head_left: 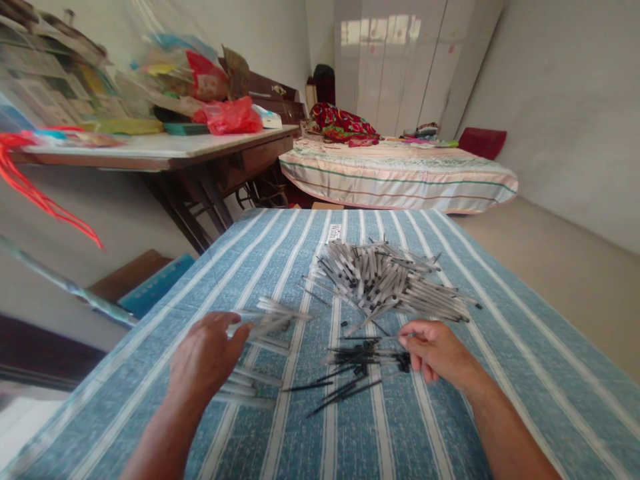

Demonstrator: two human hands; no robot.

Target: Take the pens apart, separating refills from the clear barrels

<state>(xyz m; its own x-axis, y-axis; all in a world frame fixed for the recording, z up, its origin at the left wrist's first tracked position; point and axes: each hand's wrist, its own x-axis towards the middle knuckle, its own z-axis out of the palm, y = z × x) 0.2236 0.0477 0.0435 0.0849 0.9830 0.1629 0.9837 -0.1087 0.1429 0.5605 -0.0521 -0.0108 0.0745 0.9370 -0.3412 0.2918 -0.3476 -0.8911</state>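
My left hand (207, 353) is over the left side of the table, its thumb and forefinger apart, beside loose translucent pen barrels (267, 343) that look blurred. I see nothing held in it; its other fingers are partly hidden. With thumb and forefinger pinched, my right hand (435, 350) grips the end of a thin dark pen refill (373, 338). Just below that lies a small heap of black refills and black pen parts (357, 357). Beyond both hands is a large pile of pale pens (380, 277) with black ends.
A blue-and-white striped cloth (400, 440) covers the table. To the left stands a desk (200, 150) loaded with bags, a red plastic bag (233, 117) and boxes. A bed (395, 173) lies behind the table, with a pale wardrobe (390, 73) against the wall.
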